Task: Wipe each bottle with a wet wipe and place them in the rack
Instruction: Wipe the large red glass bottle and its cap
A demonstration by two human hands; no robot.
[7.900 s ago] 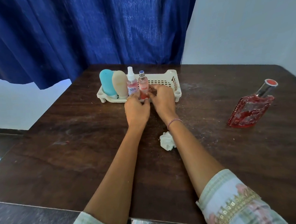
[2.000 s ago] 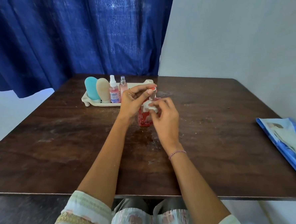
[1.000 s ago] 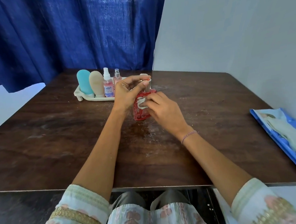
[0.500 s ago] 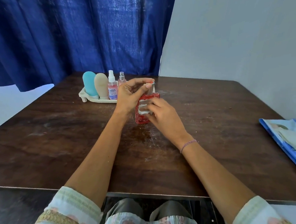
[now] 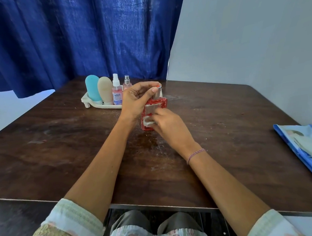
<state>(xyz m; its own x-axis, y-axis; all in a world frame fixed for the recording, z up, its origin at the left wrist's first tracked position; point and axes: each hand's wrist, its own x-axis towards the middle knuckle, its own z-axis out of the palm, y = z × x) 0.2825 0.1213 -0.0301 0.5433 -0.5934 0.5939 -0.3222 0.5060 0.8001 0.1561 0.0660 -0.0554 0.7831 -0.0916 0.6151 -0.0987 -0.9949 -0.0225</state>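
Red perfume bottle (image 5: 162,103): stands upright at the centre of the tabletop (image 5: 62,145), just near and right of the rack. It is the only bottle outside the rack.
Left hand (image 5: 135,100): the grip is closed from above on the bottle's silver cap (image 5: 157,94). Judged purpose: to pin the bottle down so wiping pressure cannot tip or slide it.
Right hand (image 5: 168,125): the fingers pinch the wet wipe (image 5: 147,121) and press it against the bottle's lower near face.
Wet wipe: bunched into a small white wad, which concentrates pressure on one patch of glass.
Rack (image 5: 103,106): cream plastic, at the far centre-left. Its right portion is hidden behind the left hand.
Rack contents: blue tube (image 5: 93,90), beige tube (image 5: 105,90), labelled spray bottle (image 5: 117,92) and small pink spray bottle (image 5: 127,83), upright in a row from the left end. Judged reason: room is kept to the right for the last bottle.
Wipes pack (image 5: 306,145): blue, lying flat at the right edge, well apart from the work.
Stage: final bottle under wiping, placement not yet done.
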